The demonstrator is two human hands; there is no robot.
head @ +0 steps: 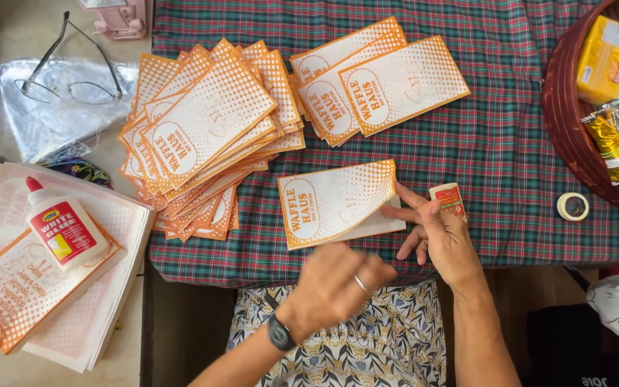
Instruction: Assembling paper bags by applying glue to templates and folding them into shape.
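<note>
An orange-and-white paper bag (336,203) lies flat on the plaid cloth (496,150), its right edge lifted slightly. The right hand (440,233), at the bag's 3 o'clock, spreads its fingers open, touching that edge and gripping nothing. The left hand (338,283), blurred at 6 o'clock, curls loosely; whether it grips anything cannot be told. A small red glue stick (449,198) sits beside the right fingers. A large bag pile (205,136) spreads at 10 o'clock.
</note>
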